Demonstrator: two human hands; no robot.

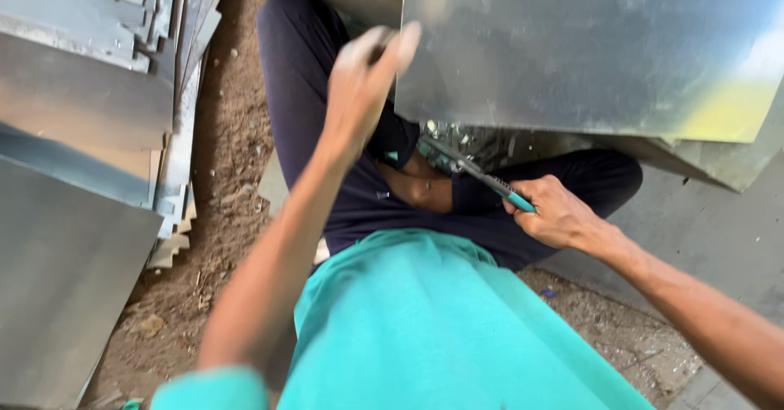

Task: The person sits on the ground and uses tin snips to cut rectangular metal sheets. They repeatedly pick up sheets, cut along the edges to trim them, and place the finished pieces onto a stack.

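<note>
Our right hand [555, 214] closes in a fist grip around the teal handles of a pair of snips [482, 177]. The dark blades run up and left from the fist, and their tips pass under the lower edge of the metal sheet [588, 51], so we cannot tell how far they bite or whether they are parted. Our left hand [363, 83] is blurred; its fingers [400, 46] press together on the sheet's left edge, pinching it, though the thumb is hard to make out. The sheet is cut off at the top and right of the view, and its lower right corner shows a yellowish reflection. Beneath it a second sheet is partly covered. Our crossed legs in dark trousers [302, 67] rest on the dirt floor [233, 149]. At the floor's left edge, stacked metal sheets [82, 132] lie cropped by the frame.
</note>
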